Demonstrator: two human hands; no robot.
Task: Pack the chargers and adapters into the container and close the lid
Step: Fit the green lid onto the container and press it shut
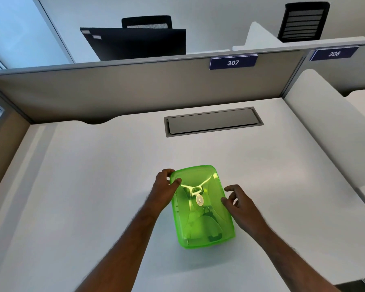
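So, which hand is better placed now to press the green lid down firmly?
Probably the left hand: its thumb already lies on the lid at the far left corner, fingers curled round the rim. The right hand only touches the lid's right edge with its fingertips.

Green container (200,207) sits on the white surface (93,186), lid (195,175) on. My left grip (164,184) clasps its far left corner, thumb on top. My right grip (239,202) touches the right edge, fingers loosely curled.

I look down on an open-plan office: grey fabric cubicle partition (135,89), blue numbered desk plates (233,63), black mesh chairs (302,21).
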